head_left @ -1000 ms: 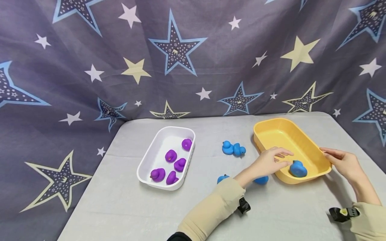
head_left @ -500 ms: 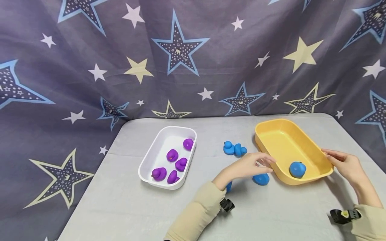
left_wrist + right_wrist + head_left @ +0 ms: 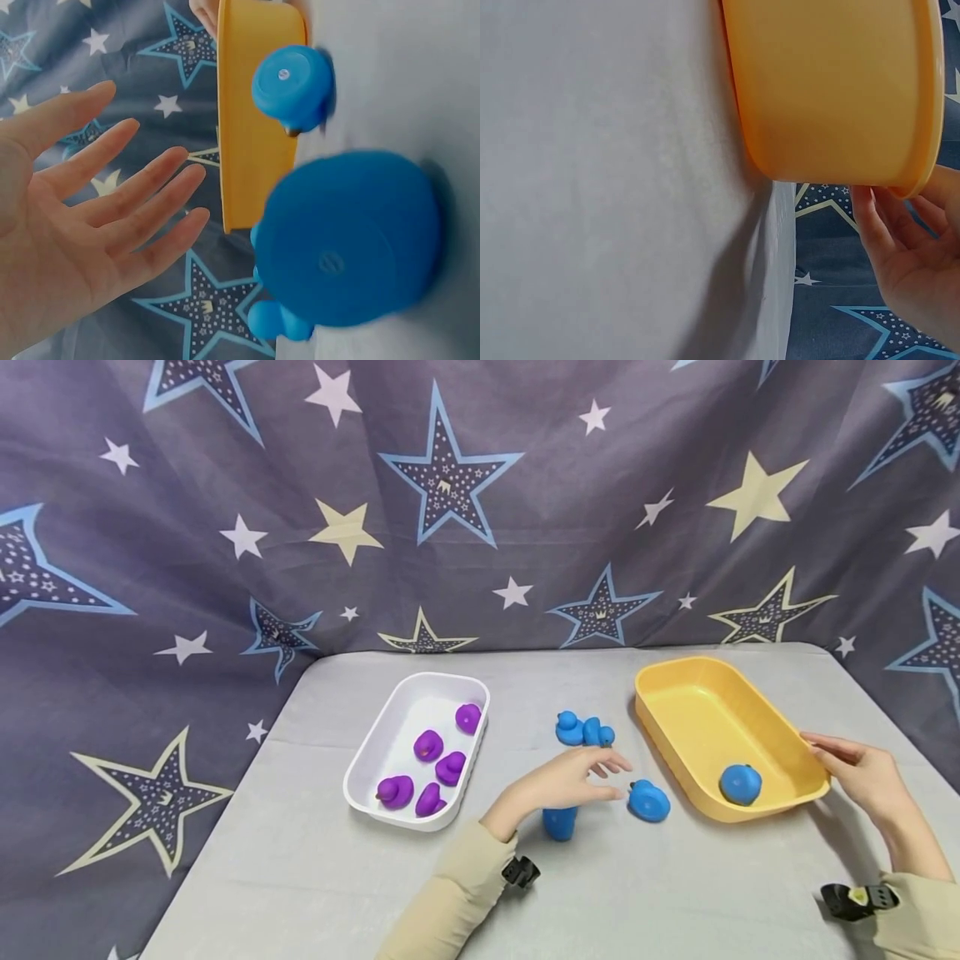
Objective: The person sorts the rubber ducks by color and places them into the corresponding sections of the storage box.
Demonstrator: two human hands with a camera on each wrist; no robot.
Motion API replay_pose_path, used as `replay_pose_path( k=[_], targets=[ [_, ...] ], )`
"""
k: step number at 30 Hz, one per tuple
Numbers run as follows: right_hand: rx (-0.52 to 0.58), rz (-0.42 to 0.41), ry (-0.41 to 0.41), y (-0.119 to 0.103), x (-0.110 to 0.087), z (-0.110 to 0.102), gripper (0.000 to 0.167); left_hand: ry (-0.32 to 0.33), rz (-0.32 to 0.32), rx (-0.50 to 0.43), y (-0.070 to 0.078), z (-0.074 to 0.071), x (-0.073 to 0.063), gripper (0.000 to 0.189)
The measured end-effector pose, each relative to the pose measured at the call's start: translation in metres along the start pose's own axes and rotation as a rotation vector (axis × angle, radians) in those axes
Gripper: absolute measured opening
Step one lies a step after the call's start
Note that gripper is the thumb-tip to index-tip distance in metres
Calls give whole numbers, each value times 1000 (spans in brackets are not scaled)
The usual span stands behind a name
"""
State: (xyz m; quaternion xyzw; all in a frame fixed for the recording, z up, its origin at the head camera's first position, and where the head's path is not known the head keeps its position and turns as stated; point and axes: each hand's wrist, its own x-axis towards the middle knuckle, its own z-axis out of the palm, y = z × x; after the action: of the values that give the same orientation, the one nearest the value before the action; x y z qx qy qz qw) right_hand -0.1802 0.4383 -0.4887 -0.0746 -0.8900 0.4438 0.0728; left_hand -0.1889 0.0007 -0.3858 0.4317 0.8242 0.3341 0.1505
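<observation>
My left hand hovers over the table with fingers spread and nothing in it. A blue rubber duck lies on its side just right of its fingertips. Partly hidden below the hand is another blue duck, whose flat base looms large in the left wrist view. Two more blue ducks, a left one and a right one, lie together behind the hand. My right hand holds the rim of the yellow tub at its right side. One blue duck lies inside the tub.
A white tub stands on the left of the table with several purple ducks in it. Behind the grey-covered table hangs a dark star-patterned cloth.
My left hand has moved left, from over the yellow tub to above the blue ducks on the table. The duck in the tub has shifted slightly. My right hand stays at the rim.
</observation>
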Motion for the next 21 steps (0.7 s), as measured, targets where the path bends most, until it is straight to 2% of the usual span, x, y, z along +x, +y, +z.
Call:
replay_pose_path(
  k=[10,21],
  targets=[
    [-50,-6,-16,11,4,1,48,-40,-66,19,-14,-3,-24,36],
    [-36,-13,-8,12,4,1,46,-91,-69,74,-24,-5,-37,39]
  ],
)
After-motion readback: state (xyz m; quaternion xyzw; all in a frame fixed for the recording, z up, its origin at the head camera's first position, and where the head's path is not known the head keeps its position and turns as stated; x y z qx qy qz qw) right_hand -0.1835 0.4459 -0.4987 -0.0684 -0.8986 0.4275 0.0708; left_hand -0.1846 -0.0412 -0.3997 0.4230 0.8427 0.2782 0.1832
